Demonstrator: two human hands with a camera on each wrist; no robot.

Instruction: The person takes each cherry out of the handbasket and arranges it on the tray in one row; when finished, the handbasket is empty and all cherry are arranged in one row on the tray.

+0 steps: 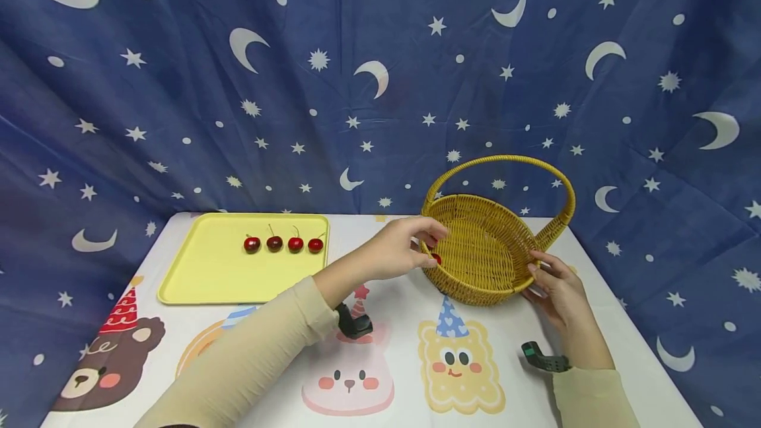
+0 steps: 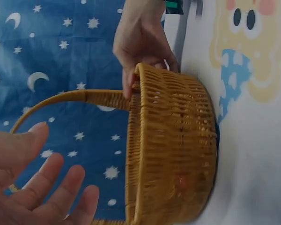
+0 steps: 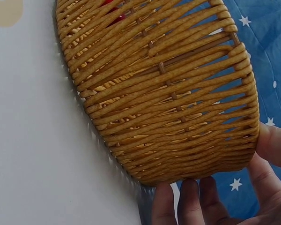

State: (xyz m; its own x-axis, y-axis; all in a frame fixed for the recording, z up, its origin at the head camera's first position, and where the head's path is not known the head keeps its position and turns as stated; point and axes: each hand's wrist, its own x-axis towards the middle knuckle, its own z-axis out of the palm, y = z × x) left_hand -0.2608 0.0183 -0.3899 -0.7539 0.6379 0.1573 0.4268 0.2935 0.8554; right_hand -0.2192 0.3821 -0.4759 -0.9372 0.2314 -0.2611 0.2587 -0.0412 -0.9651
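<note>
A yellow wicker basket (image 1: pixel 475 249) with a tall arched handle stands on the right side of the table, tipped a little. Over its left rim is my left hand (image 1: pixel 404 246), fingers spread and nothing held between them; the left wrist view shows this hand (image 2: pixel 42 183) beside the handle. Red cherries (image 1: pixel 436 259) lie inside the basket just under those fingers, partly hidden, and red also shows through the weave (image 3: pixel 114 16). My right hand (image 1: pixel 559 286) grips the basket's right rim, its thumb on the rim and the other fingers against the outer wall.
A yellow tray (image 1: pixel 208 269) lies at the left with several stemmed cherries (image 1: pixel 274 244) in a row near its right end. The white tablecloth (image 1: pixel 410 362) has cartoon prints. Behind the table hangs a blue curtain (image 1: pixel 380 137) with moons and stars.
</note>
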